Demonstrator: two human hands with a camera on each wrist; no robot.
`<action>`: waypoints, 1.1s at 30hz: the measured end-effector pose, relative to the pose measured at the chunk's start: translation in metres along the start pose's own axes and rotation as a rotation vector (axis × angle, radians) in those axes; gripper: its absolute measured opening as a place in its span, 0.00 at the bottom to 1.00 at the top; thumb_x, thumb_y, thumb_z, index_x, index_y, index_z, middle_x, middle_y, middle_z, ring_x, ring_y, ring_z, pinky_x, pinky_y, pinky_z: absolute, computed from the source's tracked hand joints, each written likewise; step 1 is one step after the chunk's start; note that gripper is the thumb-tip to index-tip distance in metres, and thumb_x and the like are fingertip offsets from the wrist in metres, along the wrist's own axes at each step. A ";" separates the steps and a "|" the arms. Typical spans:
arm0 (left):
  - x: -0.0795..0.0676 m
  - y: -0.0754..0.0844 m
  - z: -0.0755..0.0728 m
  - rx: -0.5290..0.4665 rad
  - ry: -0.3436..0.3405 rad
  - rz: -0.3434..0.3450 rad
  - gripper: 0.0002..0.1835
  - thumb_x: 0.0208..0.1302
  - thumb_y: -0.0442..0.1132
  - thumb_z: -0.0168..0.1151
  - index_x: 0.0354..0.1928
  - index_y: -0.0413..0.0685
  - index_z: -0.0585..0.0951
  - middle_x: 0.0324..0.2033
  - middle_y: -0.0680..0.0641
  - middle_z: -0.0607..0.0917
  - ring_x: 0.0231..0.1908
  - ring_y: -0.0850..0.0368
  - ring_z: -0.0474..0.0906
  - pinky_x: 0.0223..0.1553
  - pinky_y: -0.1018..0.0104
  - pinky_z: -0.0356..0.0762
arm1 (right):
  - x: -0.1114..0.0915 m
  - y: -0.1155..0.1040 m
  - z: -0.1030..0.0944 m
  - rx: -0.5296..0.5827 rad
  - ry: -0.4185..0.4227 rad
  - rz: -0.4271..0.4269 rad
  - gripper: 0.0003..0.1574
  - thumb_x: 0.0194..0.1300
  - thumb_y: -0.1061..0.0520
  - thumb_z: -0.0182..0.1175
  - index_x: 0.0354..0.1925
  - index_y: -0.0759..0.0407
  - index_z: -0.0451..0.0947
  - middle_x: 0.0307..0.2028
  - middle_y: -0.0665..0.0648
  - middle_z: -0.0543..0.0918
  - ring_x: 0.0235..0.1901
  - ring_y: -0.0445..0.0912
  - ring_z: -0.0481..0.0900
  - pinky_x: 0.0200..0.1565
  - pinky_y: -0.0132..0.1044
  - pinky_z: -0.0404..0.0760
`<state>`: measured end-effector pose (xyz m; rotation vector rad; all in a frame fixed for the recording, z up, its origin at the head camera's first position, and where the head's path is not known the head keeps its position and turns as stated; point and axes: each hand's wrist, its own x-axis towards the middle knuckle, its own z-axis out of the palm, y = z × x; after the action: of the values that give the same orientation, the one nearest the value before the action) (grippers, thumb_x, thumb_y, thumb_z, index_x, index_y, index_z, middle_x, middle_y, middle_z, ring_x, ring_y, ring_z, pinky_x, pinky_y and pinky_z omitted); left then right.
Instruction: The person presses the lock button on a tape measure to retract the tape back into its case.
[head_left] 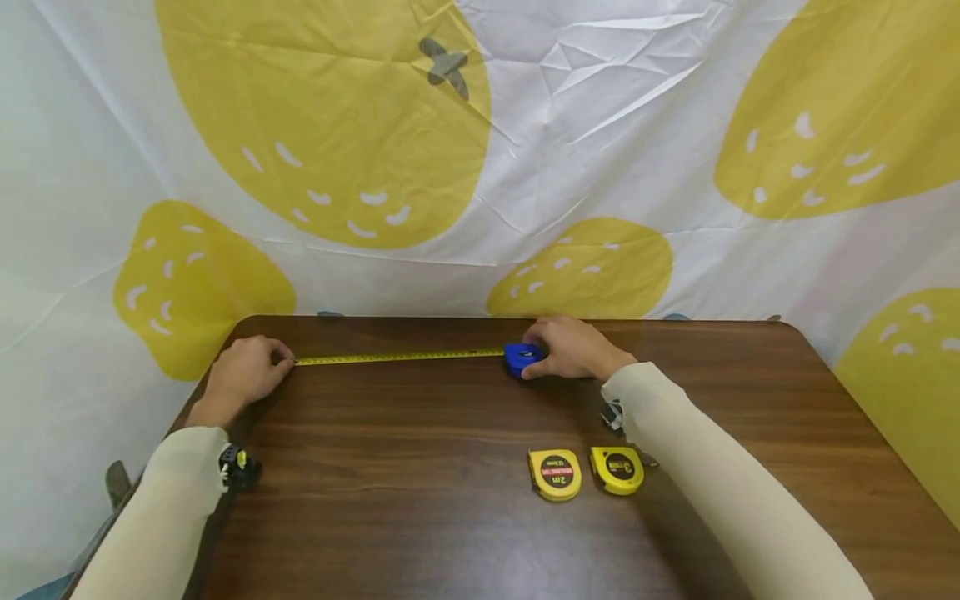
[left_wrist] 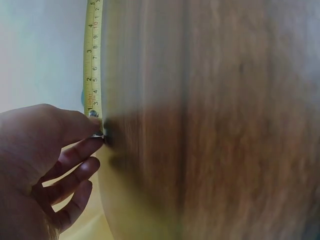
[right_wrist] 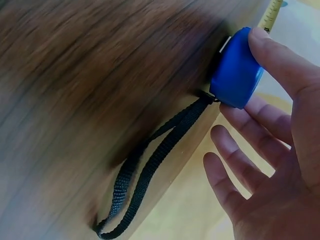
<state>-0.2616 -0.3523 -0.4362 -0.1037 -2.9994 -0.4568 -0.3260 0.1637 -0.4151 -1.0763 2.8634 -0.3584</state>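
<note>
A blue tape measure [head_left: 522, 358] sits near the table's far edge, gripped between the thumb and fingers of my right hand [head_left: 573, 347]. Its yellow blade [head_left: 397, 358] runs out to the left, nearly parallel to that edge. At the blade's metal end, my left hand [head_left: 246, 367] pinches the tip between thumb and index finger. The left wrist view shows the numbered blade [left_wrist: 93, 55] leading away from the pinch, the other fingers loosely bent. A black wrist strap [right_wrist: 155, 160] trails from the blue case [right_wrist: 237, 70] in the right wrist view.
Two yellow tape measures lie nearer on the brown wooden table [head_left: 375, 517]: one marked 2m [head_left: 556, 475], the other marked 3 [head_left: 617, 471], close to my right forearm. Behind the table hangs a white cloth [head_left: 600, 108] with large yellow fruit prints.
</note>
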 end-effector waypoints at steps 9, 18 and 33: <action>-0.001 0.014 0.011 0.005 0.002 0.051 0.08 0.76 0.40 0.67 0.45 0.42 0.90 0.48 0.36 0.89 0.48 0.30 0.85 0.44 0.31 0.82 | -0.021 0.004 -0.007 -0.035 -0.049 0.063 0.39 0.68 0.37 0.78 0.63 0.62 0.85 0.58 0.60 0.86 0.59 0.59 0.83 0.63 0.59 0.80; -0.004 0.033 0.016 -0.006 -0.003 0.102 0.07 0.75 0.38 0.69 0.44 0.42 0.91 0.47 0.38 0.88 0.48 0.36 0.84 0.47 0.32 0.82 | -0.042 0.016 -0.010 -0.033 -0.045 0.080 0.39 0.68 0.38 0.78 0.63 0.63 0.85 0.59 0.62 0.86 0.62 0.63 0.82 0.65 0.62 0.78; -0.001 0.063 0.028 -0.023 0.045 0.222 0.03 0.73 0.35 0.72 0.40 0.43 0.91 0.41 0.44 0.89 0.43 0.41 0.86 0.46 0.38 0.84 | -0.084 0.039 -0.011 0.069 0.013 0.104 0.36 0.64 0.41 0.81 0.58 0.64 0.86 0.54 0.61 0.88 0.57 0.63 0.84 0.63 0.63 0.79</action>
<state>-0.2576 -0.2838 -0.4449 -0.4175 -2.8934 -0.4625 -0.2893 0.2489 -0.4161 -0.9123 2.8813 -0.4554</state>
